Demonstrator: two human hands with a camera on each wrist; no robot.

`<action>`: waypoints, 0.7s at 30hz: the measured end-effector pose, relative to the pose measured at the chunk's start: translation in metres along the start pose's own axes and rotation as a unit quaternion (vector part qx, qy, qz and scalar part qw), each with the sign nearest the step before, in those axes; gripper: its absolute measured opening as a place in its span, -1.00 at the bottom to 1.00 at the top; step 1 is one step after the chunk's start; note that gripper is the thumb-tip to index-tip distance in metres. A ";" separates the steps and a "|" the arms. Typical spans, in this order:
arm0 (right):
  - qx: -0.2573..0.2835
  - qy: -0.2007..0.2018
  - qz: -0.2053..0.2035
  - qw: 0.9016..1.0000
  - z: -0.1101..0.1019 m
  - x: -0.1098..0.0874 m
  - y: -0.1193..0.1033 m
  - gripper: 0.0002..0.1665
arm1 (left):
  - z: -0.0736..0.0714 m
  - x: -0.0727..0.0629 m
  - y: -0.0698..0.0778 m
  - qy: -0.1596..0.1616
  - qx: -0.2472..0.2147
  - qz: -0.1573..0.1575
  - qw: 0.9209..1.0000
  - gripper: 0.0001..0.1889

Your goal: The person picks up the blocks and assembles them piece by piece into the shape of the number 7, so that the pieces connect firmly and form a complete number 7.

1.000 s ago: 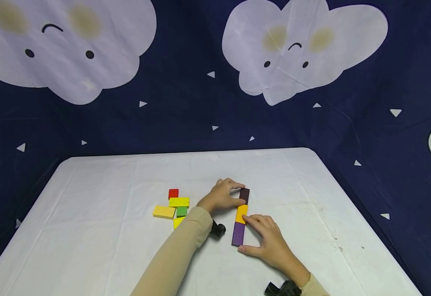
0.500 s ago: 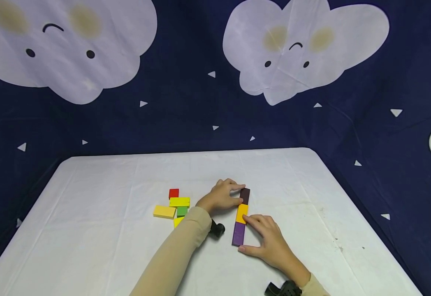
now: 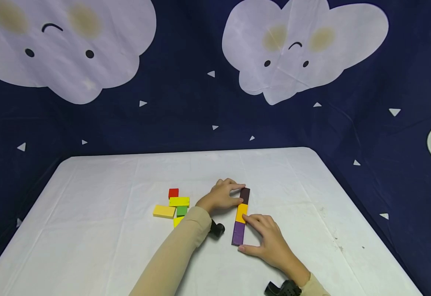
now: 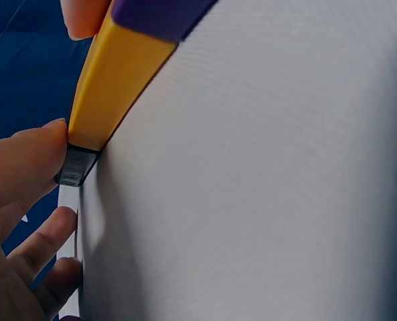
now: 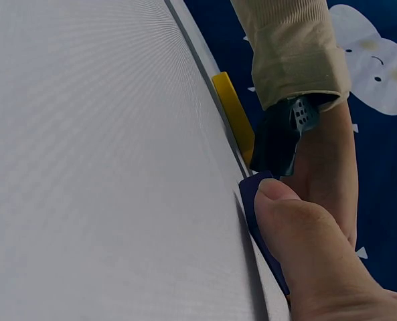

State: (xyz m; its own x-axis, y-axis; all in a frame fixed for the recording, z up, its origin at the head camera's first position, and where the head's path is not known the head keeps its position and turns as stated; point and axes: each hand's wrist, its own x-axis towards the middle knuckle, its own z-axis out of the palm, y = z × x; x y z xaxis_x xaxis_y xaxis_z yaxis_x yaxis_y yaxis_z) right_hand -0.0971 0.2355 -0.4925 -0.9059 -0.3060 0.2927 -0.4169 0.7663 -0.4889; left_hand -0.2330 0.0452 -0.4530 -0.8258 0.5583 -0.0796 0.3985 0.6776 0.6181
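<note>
Three blocks lie end to end on the white table: dark brown at the far end, an orange block in the middle and a purple block nearest. My left hand holds the brown block, index finger at its far end and thumb by its joint with the orange one. From the right, my right hand spans the near part of the row; its thumb presses the purple block's near end and its index finger touches the orange block's side. The right wrist view shows that thumb against the purple block.
Left of my left forearm lies a loose group: a red block, a yellow block, a green block, a pale yellow block and another yellow one partly behind the sleeve. A dark blue cloth with clouds hangs behind the table.
</note>
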 end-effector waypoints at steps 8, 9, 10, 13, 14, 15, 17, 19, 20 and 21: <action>0.000 0.000 0.000 1.000 -0.001 0.000 -0.001 0.00 | -0.001 -0.001 -0.001 -0.004 -0.015 0.002 1.000 -0.39; -0.001 0.000 -0.001 1.000 -0.001 -0.001 -0.001 0.00 | -0.001 -0.002 -0.001 -0.003 -0.017 0.004 1.000 -0.39; -0.001 0.001 -0.001 1.000 -0.001 -0.001 -0.001 0.00 | -0.002 -0.003 -0.002 -0.003 -0.021 0.005 1.000 -0.40; -0.002 0.002 -0.004 1.000 -0.001 -0.001 -0.001 0.00 | -0.004 -0.006 -0.003 0.001 -0.038 0.011 0.999 -0.41; -0.002 0.002 -0.004 1.000 -0.001 -0.001 -0.001 0.00 | -0.005 -0.008 -0.003 0.001 -0.044 0.013 0.999 -0.41; -0.003 0.002 -0.004 1.000 -0.001 -0.001 -0.001 0.00 | -0.006 -0.010 -0.004 0.002 -0.050 0.015 0.999 -0.42; -0.002 0.000 -0.002 1.000 -0.002 -0.001 -0.002 0.00 | -0.009 -0.013 -0.004 0.003 -0.062 0.017 0.998 -0.42; -0.004 -0.001 0.001 1.000 -0.002 0.000 -0.002 0.01 | -0.012 -0.018 -0.004 0.002 -0.070 0.019 0.997 -0.43; -0.004 -0.001 0.002 1.000 -0.002 -0.001 -0.002 0.01 | -0.013 -0.020 -0.005 0.002 -0.073 0.020 0.997 -0.43; -0.003 -0.002 0.003 1.000 -0.002 -0.001 -0.002 0.01 | -0.015 -0.022 -0.005 0.004 -0.076 0.021 0.997 -0.43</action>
State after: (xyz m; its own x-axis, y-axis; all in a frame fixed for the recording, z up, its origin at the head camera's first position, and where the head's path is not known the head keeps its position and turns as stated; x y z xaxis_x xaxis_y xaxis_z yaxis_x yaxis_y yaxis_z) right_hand -0.0956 0.2352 -0.4897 -0.9086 -0.3033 0.2872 -0.4110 0.7720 -0.4849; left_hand -0.2221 0.0224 -0.4427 -0.8127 0.5809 -0.0458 0.3686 0.5733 0.7317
